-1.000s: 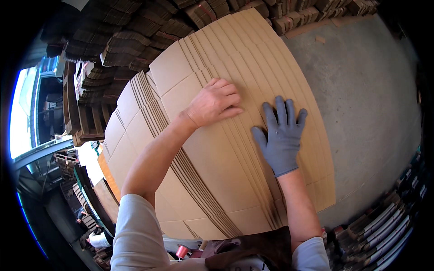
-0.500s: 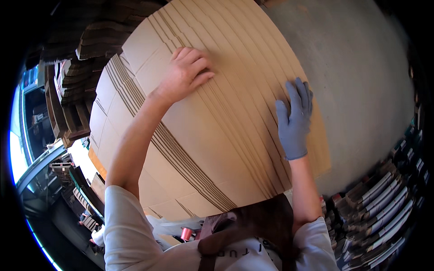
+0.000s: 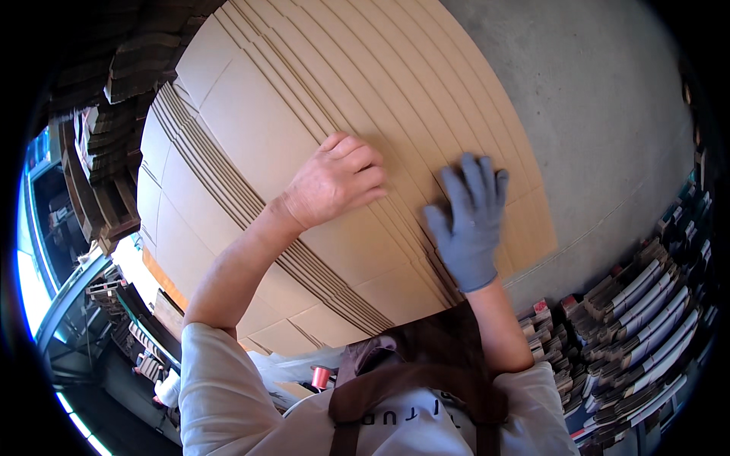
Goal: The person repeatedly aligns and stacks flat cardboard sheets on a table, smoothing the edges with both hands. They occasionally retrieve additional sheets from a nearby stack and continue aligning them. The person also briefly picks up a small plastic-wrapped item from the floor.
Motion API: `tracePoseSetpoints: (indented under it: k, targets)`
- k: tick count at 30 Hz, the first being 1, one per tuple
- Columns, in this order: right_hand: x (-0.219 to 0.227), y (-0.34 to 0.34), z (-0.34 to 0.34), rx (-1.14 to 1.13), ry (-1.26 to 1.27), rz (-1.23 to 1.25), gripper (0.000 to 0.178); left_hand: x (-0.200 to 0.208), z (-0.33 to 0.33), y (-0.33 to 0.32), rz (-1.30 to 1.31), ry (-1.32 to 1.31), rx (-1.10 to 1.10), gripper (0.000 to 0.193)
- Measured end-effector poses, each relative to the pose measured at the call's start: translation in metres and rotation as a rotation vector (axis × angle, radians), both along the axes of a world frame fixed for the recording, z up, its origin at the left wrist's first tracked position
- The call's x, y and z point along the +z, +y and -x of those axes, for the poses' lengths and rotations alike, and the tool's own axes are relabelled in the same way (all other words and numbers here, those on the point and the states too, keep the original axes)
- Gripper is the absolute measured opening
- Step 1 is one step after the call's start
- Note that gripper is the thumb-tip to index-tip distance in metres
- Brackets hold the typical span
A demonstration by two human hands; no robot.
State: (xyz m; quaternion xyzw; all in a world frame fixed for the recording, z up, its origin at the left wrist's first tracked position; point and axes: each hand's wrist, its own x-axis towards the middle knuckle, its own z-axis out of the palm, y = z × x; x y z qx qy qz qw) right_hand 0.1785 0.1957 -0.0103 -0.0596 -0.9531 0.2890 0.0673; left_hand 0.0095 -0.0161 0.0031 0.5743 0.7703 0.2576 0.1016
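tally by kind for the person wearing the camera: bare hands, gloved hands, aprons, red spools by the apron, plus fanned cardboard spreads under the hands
bare hand (left): 1
gloved hand (right): 1
brown apron: 1
red spool: 1
fanned cardboard spread: 1 (its overlapping sheets can't be counted reliably)
total: 5

Holds bare left hand point(image 3: 338, 181), loosely curled, over the middle of the overlapping cardboard sheets point(image 3: 274, 137) and gloved right hand point(image 3: 470, 228), spread open, nearer their right edge, with concrete floor point(image 3: 601, 129) to their right, wooden pallet point(image 3: 114, 209) to their left.
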Motion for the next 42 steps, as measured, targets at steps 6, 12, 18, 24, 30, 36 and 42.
tracePoseSetpoints:
  k: [6, 12, 18, 24, 30, 36, 42]
  targets:
    - [-0.01, -0.02, 0.003, 0.014, -0.058, -0.072, 0.064, 0.006, 0.005, 0.001, 0.04, 0.032, -0.053, 0.022]
    - [-0.005, -0.02, 0.002, 0.016, -0.093, -0.088, 0.062, 0.001, 0.003, 0.001, 0.052, 0.023, -0.04, 0.022]
    - [-0.007, -0.021, 0.002, 0.019, -0.082, -0.074, 0.063, -0.001, 0.002, -0.002, 0.033, 0.015, -0.044, 0.024]
    - [-0.009, -0.018, 0.001, 0.021, -0.072, -0.079, 0.064, 0.002, 0.001, -0.004, 0.053, -0.021, -0.039, 0.022]
    - [-0.01, -0.018, 0.001, 0.019, -0.064, -0.083, 0.064, -0.001, -0.001, -0.008, 0.032, -0.024, -0.032, 0.023]
    - [-0.008, -0.017, 0.002, 0.019, -0.059, -0.08, 0.063, 0.0, -0.001, -0.009, 0.045, -0.021, -0.043, 0.02]
    - [-0.011, -0.002, -0.007, 0.003, 0.004, 0.085, 0.055, -0.002, -0.002, -0.008, 0.022, -0.015, -0.048, 0.019]
